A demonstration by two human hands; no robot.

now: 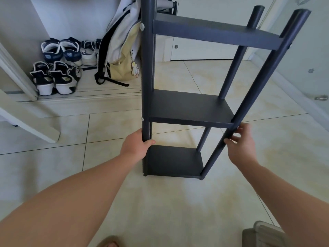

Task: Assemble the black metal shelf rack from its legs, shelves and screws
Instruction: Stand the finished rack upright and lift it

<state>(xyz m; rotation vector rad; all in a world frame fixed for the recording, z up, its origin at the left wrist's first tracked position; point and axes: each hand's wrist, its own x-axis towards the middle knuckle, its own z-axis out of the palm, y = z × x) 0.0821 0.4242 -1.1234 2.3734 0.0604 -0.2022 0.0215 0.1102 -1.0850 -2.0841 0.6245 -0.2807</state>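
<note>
Rack: black metal shelf rack (190, 106) is standing upright on the pale glossy tile floor (160, 202). It has three flat shelves between four round tube legs and is looking fully put together.
Left hand: left hand (135, 145) is wrapping firmly round the near-left leg (146, 68), between the middle shelf and the bottom shelf (175, 160).
Right hand: right hand (240, 143) is curling fingers and thumb round the near-right leg (263, 73) just under the middle shelf; the hold looks looser.
Screws: silver screw heads (142, 26) are showing on the near-left leg at top and middle shelf level; the rest are too small to tell.
Handling: probably stiff once screwed, with thin sheet shelves and likely hollow tubes, so fairly light. It is tall and narrow, so tippy. The smooth painted tubes are likely slippery in bare palms.
Where to hold: two legs on opposite sides, close under a shelf so a sliding hand stops against the shelf edge.
Risk: loose screws could let the frame rack sideways when lifted.
Nearby: dark and white shoes (55, 75) and a white and yellow backpack (122, 50) are sitting left of the rack.
</note>
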